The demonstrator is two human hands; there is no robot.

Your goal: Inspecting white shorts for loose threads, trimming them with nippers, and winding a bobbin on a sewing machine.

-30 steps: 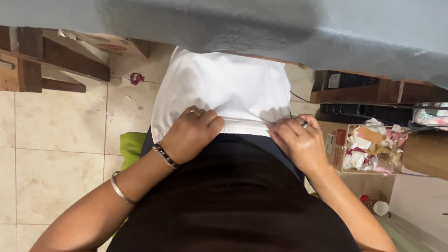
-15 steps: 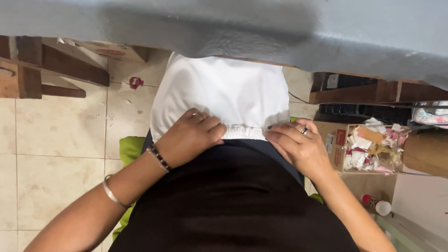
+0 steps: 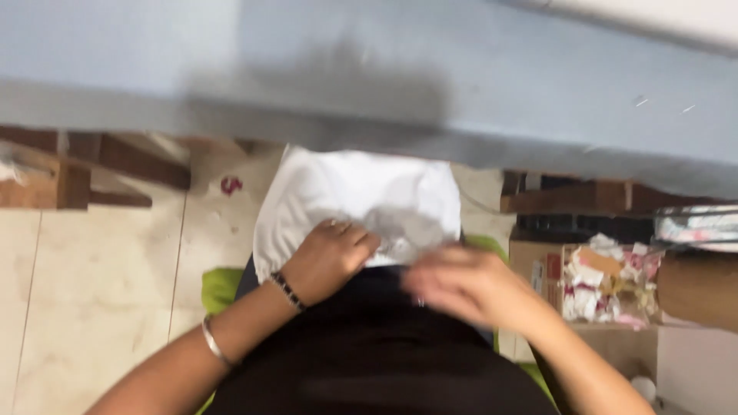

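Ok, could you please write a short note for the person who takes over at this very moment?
Left hand: fingers closed on the lower edge of the white cloth piece, at waist level.
Right hand: blurred by motion, beside the same edge; grip cannot be told.
The white cloth piece hangs from the edge of the grey-blue table down over the black garment.
Done: cloth is gathered at the left hand. Left: the right side of the edge is not clearly held.
Cardboard box of scraps stands on the right.
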